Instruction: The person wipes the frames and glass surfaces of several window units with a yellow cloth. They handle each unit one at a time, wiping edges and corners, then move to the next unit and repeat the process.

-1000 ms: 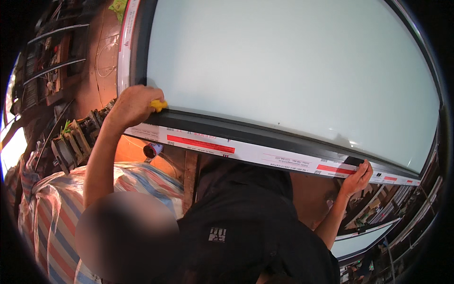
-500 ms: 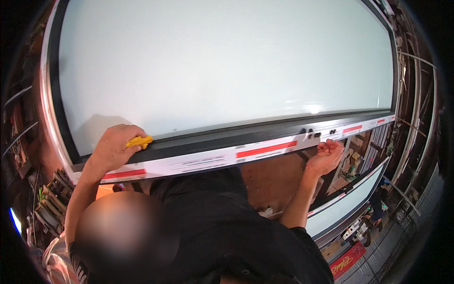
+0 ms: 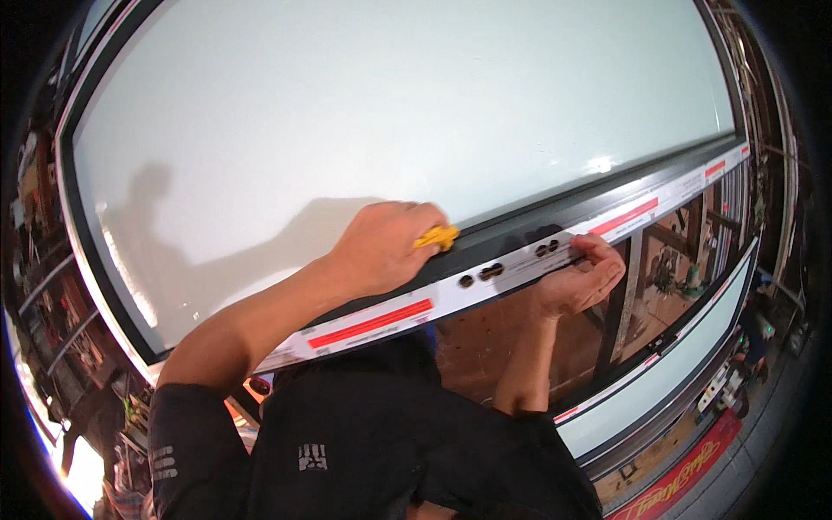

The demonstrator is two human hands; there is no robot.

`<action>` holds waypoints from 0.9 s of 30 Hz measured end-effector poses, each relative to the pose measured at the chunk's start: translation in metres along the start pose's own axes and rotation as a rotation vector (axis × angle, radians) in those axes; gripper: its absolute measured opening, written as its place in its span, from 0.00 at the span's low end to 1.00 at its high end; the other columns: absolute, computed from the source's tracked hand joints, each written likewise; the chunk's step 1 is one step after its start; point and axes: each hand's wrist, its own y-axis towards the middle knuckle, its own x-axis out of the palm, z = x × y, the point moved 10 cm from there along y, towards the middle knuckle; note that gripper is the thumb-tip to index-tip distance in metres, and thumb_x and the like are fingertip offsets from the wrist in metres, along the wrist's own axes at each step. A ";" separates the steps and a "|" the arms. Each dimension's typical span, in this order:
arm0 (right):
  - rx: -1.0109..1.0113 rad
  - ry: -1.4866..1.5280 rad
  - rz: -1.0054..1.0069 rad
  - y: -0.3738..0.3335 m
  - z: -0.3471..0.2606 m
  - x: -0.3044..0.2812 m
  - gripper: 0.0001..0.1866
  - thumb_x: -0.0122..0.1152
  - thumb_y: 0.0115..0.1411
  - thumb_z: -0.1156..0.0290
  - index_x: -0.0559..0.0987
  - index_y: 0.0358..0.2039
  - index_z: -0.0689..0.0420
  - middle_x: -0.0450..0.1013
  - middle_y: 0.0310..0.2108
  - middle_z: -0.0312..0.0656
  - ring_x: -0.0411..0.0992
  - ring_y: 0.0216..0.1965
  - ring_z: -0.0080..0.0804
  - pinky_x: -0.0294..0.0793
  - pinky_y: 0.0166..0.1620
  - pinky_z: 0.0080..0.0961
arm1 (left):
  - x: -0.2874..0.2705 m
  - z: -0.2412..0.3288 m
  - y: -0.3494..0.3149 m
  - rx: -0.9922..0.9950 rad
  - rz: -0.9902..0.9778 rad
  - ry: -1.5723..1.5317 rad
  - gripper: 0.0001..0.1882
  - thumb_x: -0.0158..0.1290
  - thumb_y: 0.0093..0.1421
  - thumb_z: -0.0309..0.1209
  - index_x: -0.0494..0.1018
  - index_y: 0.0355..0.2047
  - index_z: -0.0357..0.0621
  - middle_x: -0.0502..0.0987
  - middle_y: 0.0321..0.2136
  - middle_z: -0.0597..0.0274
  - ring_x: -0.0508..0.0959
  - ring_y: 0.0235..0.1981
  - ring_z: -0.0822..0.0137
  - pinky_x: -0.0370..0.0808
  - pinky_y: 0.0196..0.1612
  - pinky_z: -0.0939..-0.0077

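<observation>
My left hand [image 3: 381, 247] is closed around a small yellow cloth-like piece [image 3: 438, 237], at the inner edge of a dark frame. That frame [image 3: 555, 212] surrounds a large pale glass panel [image 3: 416, 113]. White protective film with red bands [image 3: 373, 322] covers the frame's near side face, where several dark cut-out holes [image 3: 491, 270] show. Just right of the holes, my right hand [image 3: 581, 279] has its fingers curled at the film-covered edge. A fingertip seems to touch the film; whatever lies inside the fingers is hidden.
A second framed glass panel [image 3: 667, 364] stands lower on the right. Brown boards [image 3: 485, 347] and a dark support bar [image 3: 622, 299] lie below the near edge. Clutter lines the left side, and a red sign [image 3: 685, 477] is at lower right.
Along the frame, my left hand has slid right with the yellow piece, coming closer to my right hand. The view has turned. My right hand's fingers now reach the film edge.
</observation>
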 end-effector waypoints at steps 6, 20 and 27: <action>0.107 0.181 -0.005 -0.007 0.006 0.001 0.22 0.39 0.77 0.50 0.65 0.36 0.58 0.71 0.31 0.50 0.71 0.32 0.33 0.74 0.42 0.30 | 0.057 0.076 0.172 0.112 0.065 -0.060 0.11 0.60 0.60 0.35 0.79 0.39 0.42 0.83 0.32 0.45 0.83 0.35 0.44 0.78 0.40 0.51; -0.095 -0.413 -0.066 0.005 -0.015 0.002 0.22 0.46 0.74 0.61 0.77 0.27 0.61 0.72 0.29 0.43 0.71 0.33 0.36 0.72 0.43 0.36 | 0.017 0.004 0.039 0.091 -0.147 0.041 0.14 0.60 0.60 0.36 0.80 0.44 0.46 0.84 0.37 0.52 0.83 0.40 0.48 0.79 0.46 0.55; -0.023 -0.517 -0.048 0.011 -0.004 0.001 0.23 0.44 0.72 0.61 0.80 0.29 0.63 0.72 0.29 0.44 0.71 0.32 0.38 0.71 0.41 0.36 | -0.093 -0.155 -0.290 -0.447 -0.268 0.138 0.13 0.62 0.58 0.29 0.82 0.44 0.48 0.84 0.40 0.58 0.83 0.42 0.58 0.80 0.50 0.63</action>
